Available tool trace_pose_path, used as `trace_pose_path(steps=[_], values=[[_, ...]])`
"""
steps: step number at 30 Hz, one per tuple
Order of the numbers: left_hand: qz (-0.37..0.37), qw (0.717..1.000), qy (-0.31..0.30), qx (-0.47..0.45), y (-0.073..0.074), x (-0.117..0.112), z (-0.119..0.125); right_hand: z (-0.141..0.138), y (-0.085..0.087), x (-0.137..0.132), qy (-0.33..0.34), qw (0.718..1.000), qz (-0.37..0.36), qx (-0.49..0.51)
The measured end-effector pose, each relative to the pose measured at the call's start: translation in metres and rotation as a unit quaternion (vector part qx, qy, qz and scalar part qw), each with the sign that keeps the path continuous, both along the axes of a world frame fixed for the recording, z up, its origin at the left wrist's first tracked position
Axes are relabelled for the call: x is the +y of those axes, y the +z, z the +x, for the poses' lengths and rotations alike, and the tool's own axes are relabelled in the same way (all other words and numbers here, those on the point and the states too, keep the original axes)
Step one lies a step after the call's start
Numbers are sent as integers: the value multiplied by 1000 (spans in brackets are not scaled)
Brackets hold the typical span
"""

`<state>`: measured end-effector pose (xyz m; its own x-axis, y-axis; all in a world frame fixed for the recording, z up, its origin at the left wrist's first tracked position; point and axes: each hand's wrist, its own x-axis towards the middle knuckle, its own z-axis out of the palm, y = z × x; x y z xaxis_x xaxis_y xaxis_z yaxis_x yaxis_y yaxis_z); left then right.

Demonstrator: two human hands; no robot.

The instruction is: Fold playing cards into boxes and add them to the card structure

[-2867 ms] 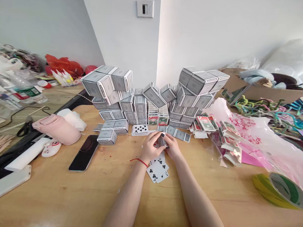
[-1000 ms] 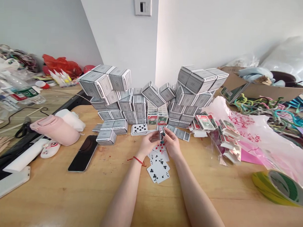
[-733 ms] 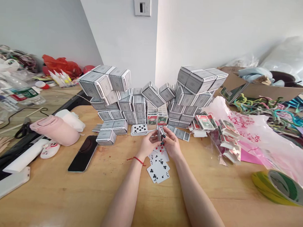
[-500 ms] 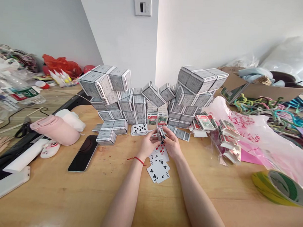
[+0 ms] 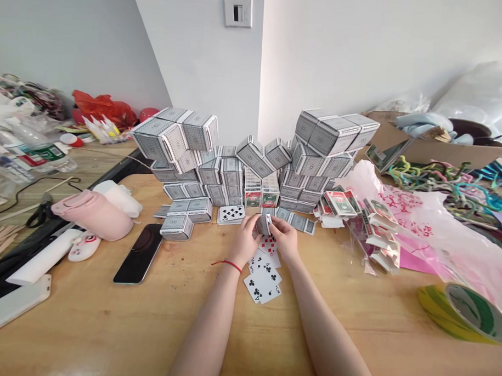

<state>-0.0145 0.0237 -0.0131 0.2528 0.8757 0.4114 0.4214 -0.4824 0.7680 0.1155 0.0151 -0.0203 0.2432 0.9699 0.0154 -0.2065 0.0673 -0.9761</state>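
Note:
Both my hands meet over the wooden table (image 5: 106, 325) and pinch a small folded playing card (image 5: 265, 223) between them. My left hand (image 5: 246, 240), with a red string at the wrist, grips its left side. My right hand (image 5: 285, 238) grips its right side with closed fingers. Just below the hands several face-up cards (image 5: 263, 270) lie fanned on the table, clubs and diamonds showing. Behind the hands rises a wall of grey patterned card cubes (image 5: 252, 160).
A black phone (image 5: 139, 252), a pink bottle (image 5: 94, 212) and a white cased object lie at the left. Red and green card boxes (image 5: 357, 211), a pink plastic bag (image 5: 430, 232) and a green-yellow tape roll (image 5: 464, 313) lie at the right. A cardboard box (image 5: 437, 145) stands far right.
My hands lifted the folded card slightly off the table, turned it between the fingers, and shifted a little to the left and away from me. The red diamond card below became visible.

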Motion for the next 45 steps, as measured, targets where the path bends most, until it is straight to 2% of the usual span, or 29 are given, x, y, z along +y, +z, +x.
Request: trace_pose_path(steps=[6, 9, 18, 26, 39, 45], values=[[21, 999, 0, 31, 3, -2, 2, 0, 1, -2, -56, 994, 21, -93], [17, 999, 16, 22, 1, -2, 4, 0, 4, -4, -59, 993, 23, -95], [8, 999, 31, -15, -1, -1, 4, -1, 7, -4, -16, 997, 21, -66], [26, 999, 38, -7, 5, -2, 2, 1, 9, -4, 13, 999, 24, -47], [32, 999, 4, -5, 4, -3, 1, 0, 6, -4, 102, 994, -34, 23], [33, 999, -3, 14, 2, -3, 1, 0, 6, -5, 98, 994, -19, -36]])
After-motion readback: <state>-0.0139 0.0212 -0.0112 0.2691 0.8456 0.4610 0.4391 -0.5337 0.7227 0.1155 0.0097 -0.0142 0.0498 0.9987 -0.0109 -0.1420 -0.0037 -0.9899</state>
